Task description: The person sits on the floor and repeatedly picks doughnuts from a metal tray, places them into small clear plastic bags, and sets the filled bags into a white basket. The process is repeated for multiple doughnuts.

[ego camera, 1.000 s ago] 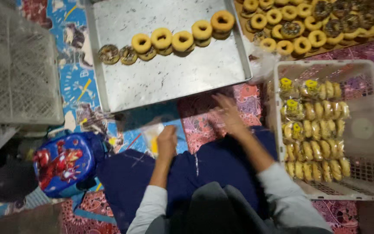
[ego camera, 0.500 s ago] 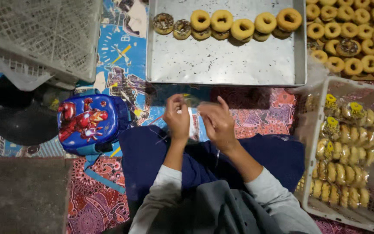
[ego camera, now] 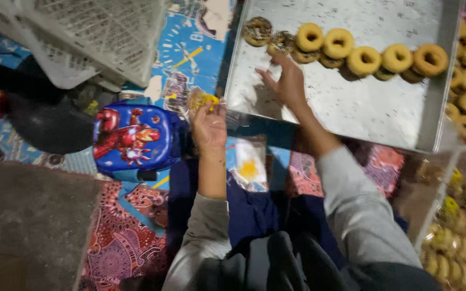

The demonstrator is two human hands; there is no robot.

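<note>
1. Doughnuts, ring-shaped and yellow-glazed (ego camera: pixel 363 58), are laid in an overlapping row along the far part of a flat silver metal tray (ego camera: pixel 384 116); two dark-topped doughnuts (ego camera: pixel 271 37) end the row at its left.
2. The right hand (ego camera: pixel 286 82) is stretched over the tray, its fingers (ego camera: pixel 262 75) spread open and nothing gripped, just beside the dark-topped doughnuts.
3. The left hand (ego camera: pixel 208 125) is raised near the tray's left edge, its fingers pinched shut on a small clear plastic wrapper with yellow print (ego camera: pixel 203 100).
4. A blue child's backpack with a red figure (ego camera: pixel 135 137) is seen just left of that hand.
5. A white plastic lattice crate (ego camera: pixel 84 37) is tilted at the upper left.
6. Wrapped doughnuts in a white basket (ego camera: pixel 454 226) are seen at the lower right.
</note>
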